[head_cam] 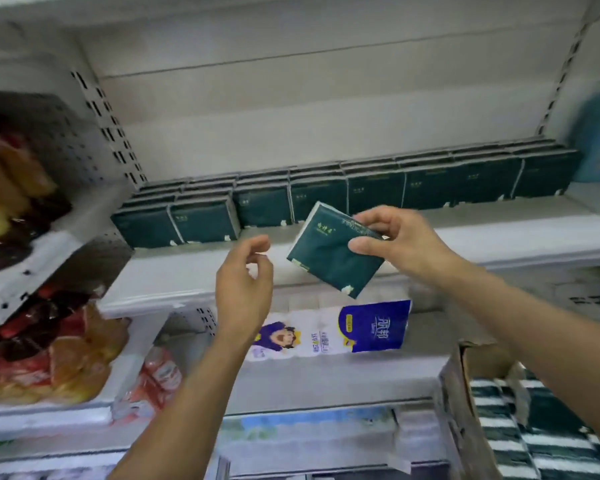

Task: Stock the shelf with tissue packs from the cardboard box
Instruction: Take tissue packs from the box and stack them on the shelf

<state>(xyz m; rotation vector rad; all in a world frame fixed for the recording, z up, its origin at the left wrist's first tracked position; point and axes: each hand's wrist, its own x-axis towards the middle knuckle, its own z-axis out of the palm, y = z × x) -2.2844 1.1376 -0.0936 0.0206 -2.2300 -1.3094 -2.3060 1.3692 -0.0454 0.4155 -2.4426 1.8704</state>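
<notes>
Up at the shelf (326,268), our right hand (400,242) pinches a dark green tissue pack (333,249), tilted before the stocked row (343,195). Our left hand (245,289) hovers loosely curled, holding nothing. Below right sits the cardboard box (465,403).

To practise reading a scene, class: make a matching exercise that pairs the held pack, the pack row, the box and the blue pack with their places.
Things:
1 held pack
2 pack row
3 box
4 blue pack

Places:
a lying on the lower shelf
b bottom right
c tilted, off the shelf
d upright on the upper shelf

Pairs: 1-c, 2-d, 3-b, 4-a
</notes>
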